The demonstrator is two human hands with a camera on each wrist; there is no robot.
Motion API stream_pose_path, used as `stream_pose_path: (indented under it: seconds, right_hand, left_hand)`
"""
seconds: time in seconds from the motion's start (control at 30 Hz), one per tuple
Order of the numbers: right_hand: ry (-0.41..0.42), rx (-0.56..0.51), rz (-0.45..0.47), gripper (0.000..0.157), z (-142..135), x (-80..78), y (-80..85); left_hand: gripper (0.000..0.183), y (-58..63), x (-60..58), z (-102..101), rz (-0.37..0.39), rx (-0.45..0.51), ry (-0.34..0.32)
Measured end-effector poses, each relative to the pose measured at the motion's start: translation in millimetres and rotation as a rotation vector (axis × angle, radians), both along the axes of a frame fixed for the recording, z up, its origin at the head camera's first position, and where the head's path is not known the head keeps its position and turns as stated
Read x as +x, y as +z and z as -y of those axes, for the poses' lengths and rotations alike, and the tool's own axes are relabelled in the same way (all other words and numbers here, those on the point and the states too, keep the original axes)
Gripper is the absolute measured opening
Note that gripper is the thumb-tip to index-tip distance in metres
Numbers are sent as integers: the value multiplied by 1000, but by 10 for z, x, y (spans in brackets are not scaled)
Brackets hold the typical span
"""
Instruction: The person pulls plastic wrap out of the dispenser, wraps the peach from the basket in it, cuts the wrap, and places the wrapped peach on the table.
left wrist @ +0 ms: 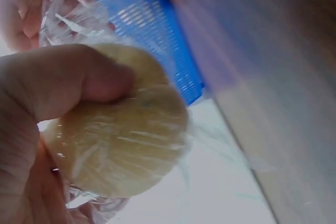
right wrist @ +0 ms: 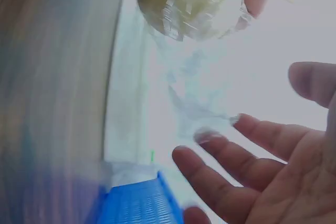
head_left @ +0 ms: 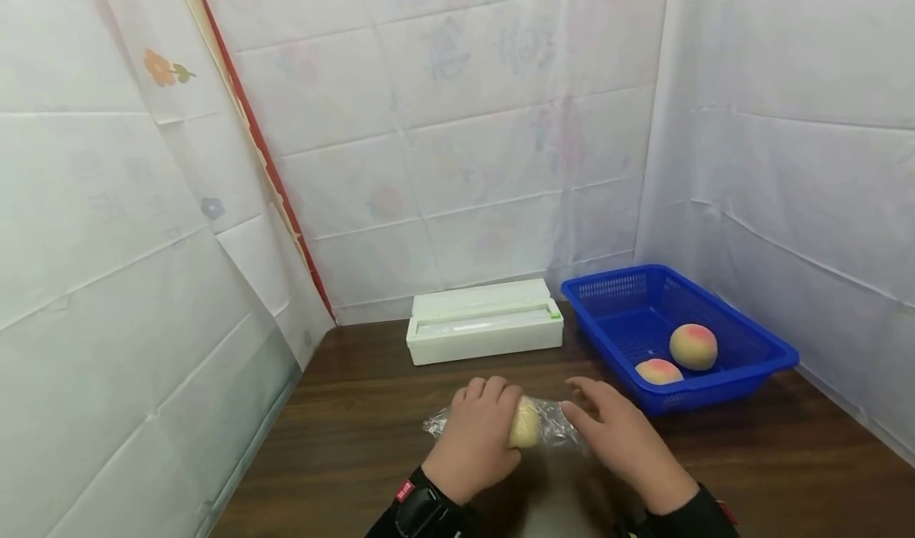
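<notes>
My left hand [head_left: 480,436] grips a pale yellow peach [head_left: 525,423] wrapped in clear plastic film, just above the wooden table. In the left wrist view the thumb presses on the wrapped peach [left wrist: 126,135], with film stretched over its skin. Loose film [head_left: 554,423] sticks out on the right side, and a crumpled end shows left of the hand. My right hand [head_left: 618,435] is beside that loose film with its fingers spread. In the right wrist view the right hand's fingertips are close to the film [right wrist: 194,93]; one may be touching it.
A blue basket [head_left: 608,339] with two peaches [head_left: 693,347] stands at the right. Against the back wall lies a white box [head_left: 486,339] with its lid raised, holding a film roll. White sheets [head_left: 457,125] hang around the dark wooden table [head_left: 343,419].
</notes>
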State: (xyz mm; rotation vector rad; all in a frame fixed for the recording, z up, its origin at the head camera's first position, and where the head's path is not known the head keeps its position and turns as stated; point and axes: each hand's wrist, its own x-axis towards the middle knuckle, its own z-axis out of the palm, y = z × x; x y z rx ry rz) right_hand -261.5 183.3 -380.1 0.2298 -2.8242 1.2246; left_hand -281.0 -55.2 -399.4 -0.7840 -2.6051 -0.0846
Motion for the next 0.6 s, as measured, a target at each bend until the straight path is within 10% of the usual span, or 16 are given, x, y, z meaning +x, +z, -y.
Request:
stream_pose_path:
  seconds: [0.33,0.6]
  right_hand:
    - [124,-107,-216,45,77,168,201]
    - [361,56,-619,60,88,229,217]
  left_hand:
    - [71,45,257,104,-62,247,-114]
    - [67,68,286,137,-66,319,-114]
